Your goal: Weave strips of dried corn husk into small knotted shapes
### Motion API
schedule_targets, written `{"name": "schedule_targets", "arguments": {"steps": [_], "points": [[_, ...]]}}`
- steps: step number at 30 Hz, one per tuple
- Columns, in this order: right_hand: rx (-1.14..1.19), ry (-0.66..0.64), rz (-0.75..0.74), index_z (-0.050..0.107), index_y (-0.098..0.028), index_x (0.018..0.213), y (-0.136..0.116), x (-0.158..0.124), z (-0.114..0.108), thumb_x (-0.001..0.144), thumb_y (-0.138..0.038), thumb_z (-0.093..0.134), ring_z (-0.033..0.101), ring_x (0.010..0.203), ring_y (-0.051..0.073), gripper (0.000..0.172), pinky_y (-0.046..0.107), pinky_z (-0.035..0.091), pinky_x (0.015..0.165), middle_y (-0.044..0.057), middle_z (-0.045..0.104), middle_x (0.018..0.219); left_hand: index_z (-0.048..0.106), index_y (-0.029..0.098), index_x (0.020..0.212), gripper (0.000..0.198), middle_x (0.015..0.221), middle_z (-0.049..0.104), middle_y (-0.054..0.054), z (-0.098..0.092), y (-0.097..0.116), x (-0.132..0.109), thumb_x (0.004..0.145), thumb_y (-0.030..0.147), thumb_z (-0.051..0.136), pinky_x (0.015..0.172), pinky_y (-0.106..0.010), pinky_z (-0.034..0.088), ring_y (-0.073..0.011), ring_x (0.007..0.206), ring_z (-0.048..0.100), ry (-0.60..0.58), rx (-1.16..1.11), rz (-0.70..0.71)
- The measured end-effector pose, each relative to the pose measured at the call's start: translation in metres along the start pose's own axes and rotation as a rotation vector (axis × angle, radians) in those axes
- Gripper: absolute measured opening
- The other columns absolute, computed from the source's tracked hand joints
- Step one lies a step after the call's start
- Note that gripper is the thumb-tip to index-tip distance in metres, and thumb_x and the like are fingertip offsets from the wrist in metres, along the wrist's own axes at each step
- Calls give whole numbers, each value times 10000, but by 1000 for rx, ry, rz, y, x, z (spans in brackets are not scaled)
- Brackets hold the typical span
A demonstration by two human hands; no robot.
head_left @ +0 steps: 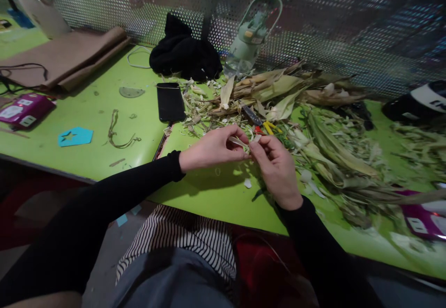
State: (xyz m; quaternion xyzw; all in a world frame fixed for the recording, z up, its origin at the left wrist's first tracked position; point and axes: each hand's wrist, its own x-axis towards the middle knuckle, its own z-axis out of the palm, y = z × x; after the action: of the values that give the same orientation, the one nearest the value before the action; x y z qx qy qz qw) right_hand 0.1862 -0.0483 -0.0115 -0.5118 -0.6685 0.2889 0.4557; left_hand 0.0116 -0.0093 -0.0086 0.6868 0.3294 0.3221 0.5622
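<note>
My left hand (214, 149) and my right hand (277, 171) meet over the near part of the green table, fingertips pinched together. Between them is a small pale strip of corn husk (237, 141), both hands gripping it. Just beyond my fingers lies a tool with yellow handles (272, 127) and a dark blade, partly covered by scraps. Dried corn husks (284, 89) are heaped behind it, and longer greenish husks (334, 147) spread to the right of my right hand. A white husk scrap (247, 183) rests below my fingers.
A black phone (170, 102) lies left of the shreds. Behind stand a black cloth bundle (186, 55) and a green bottle (245, 48). Farther left are a blue paper cutout (75, 137), a purple device (26, 110) and brown paper (80, 55). A dark cylinder (416, 101) lies right.
</note>
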Motion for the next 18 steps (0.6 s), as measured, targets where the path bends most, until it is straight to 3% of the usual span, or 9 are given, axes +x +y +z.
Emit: {"name": "schedule_targets", "arguments": {"steps": [4, 10, 15, 18], "points": [[197, -25, 120, 536, -229, 849, -1, -1, 1, 892, -409, 670, 433, 506, 77, 229, 230, 326, 464, -61, 520, 647, 596, 128, 966, 293, 883, 691, -37, 1, -2, 1, 768, 276, 752, 729, -283, 511, -145, 808, 674, -6, -91, 14], [250, 32, 136, 530, -248, 899, -1, -3, 5, 897, -445, 666, 375, 422, 75, 239, 226, 325, 427, -87, 511, 544, 625, 110, 952, 242, 766, 682, -13, 5, 2, 0, 789, 254, 731, 691, -249, 492, -92, 694, 629, -12, -233, -55], [243, 68, 94, 558, -267, 925, -1, -7, 9, 886, -467, 672, 591, 556, 124, 233, 265, 503, 531, -47, 614, 686, 616, 111, 905, 139, 646, 619, 38, 5, 5, -1, 799, 175, 679, 616, -206, 443, -52, 590, 558, -72, -286, -84], [200, 121, 55, 585, -271, 924, 0, -8, 9, 885, -465, 672, 634, 636, 134, 216, 279, 535, 581, -19, 656, 809, 608, 119, 879, 111, 647, 623, 43, 3, 7, -1, 781, 113, 660, 632, -195, 445, -46, 602, 574, -97, -292, -76]]}}
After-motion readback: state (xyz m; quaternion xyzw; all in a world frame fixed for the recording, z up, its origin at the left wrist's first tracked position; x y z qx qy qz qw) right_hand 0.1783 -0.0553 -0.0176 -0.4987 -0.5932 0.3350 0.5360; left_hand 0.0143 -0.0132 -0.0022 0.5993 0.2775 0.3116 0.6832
